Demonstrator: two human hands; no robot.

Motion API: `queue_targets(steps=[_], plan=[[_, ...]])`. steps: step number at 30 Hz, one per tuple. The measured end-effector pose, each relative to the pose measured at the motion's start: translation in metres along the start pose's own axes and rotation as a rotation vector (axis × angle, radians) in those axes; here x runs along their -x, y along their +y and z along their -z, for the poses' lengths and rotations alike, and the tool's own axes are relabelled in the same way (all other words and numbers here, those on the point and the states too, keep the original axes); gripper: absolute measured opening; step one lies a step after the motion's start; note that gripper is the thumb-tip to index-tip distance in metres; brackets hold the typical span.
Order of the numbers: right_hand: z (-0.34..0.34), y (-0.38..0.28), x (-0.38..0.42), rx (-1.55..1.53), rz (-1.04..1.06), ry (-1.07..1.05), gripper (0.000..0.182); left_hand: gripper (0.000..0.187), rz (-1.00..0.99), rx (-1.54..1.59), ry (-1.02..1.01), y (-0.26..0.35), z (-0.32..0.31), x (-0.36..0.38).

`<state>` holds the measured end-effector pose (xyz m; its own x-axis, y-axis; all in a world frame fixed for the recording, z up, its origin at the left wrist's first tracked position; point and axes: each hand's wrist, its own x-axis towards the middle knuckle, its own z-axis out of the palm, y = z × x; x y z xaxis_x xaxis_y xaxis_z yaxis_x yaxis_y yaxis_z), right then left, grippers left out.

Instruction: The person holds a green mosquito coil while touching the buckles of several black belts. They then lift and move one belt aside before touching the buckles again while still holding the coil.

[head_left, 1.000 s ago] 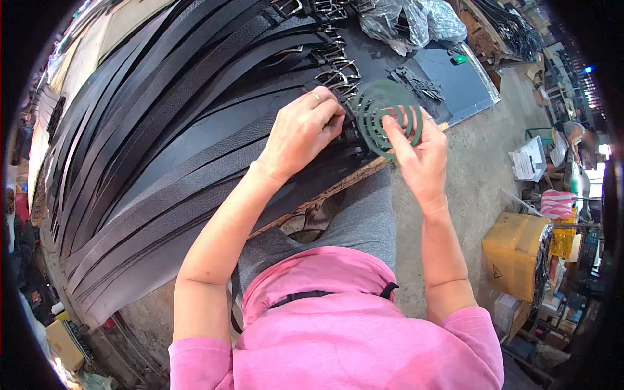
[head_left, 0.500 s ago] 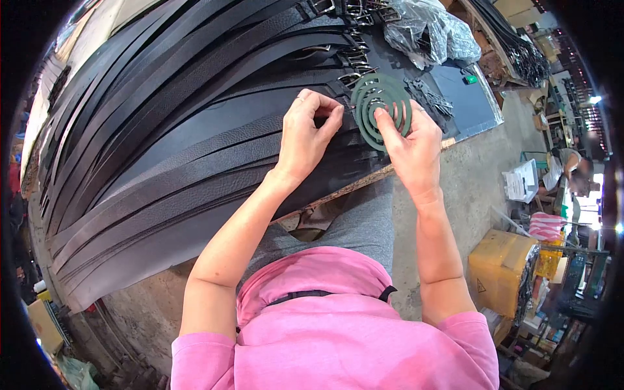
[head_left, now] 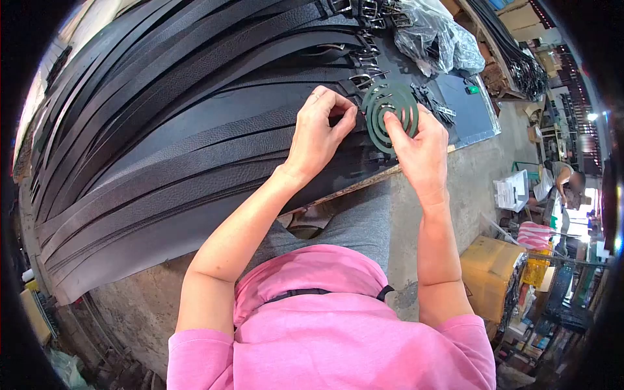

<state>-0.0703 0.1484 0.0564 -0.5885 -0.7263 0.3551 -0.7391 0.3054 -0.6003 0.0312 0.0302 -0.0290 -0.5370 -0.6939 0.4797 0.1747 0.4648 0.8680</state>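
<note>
A flat green spiral coil [head_left: 376,130] is held up over the table's near edge by my right hand [head_left: 421,153], with the thumb on its face and the fingers behind. Just left of the coil, my left hand [head_left: 322,127] has thumb and forefinger pinched together; anything between the tips is too small to make out. Beneath both hands lie many black belts [head_left: 195,146], fanned out to the left, with metal buckles [head_left: 364,62] beyond the coil.
Clear plastic wrapping [head_left: 439,39] and a small green item [head_left: 472,90] lie at the table's right end. On the floor at right are a cardboard box [head_left: 487,266] and a white crate [head_left: 511,191]. Another person [head_left: 569,182] is at the far right.
Both hands and the coil appear slightly further right in view, and the belts and background have shifted too. The grips look the same.
</note>
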Motion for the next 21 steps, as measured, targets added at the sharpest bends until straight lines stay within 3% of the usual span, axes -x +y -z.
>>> queue_targets(steps=[5,7,10,14,21], plan=[[-0.001,0.003,-0.001,0.001,0.029,0.008,0.022,0.01,0.042,-0.003,-0.007,0.003,0.002,0.0],[0.004,0.002,-0.002,-0.021,-0.054,0.016,0.019,0.01,0.062,0.003,-0.022,0.003,0.003,0.0],[0.016,-0.002,-0.003,-0.098,-0.073,0.101,0.014,0.015,0.028,-0.042,-0.132,0.005,0.006,-0.001],[0.03,0.013,-0.001,-0.222,-0.099,0.214,0.012,0.028,-0.145,-0.245,-0.306,0.011,0.011,-0.005],[0.04,0.029,0.007,-0.355,-0.144,0.368,0.011,0.018,-0.27,-0.461,-0.437,0.022,0.013,-0.018]])
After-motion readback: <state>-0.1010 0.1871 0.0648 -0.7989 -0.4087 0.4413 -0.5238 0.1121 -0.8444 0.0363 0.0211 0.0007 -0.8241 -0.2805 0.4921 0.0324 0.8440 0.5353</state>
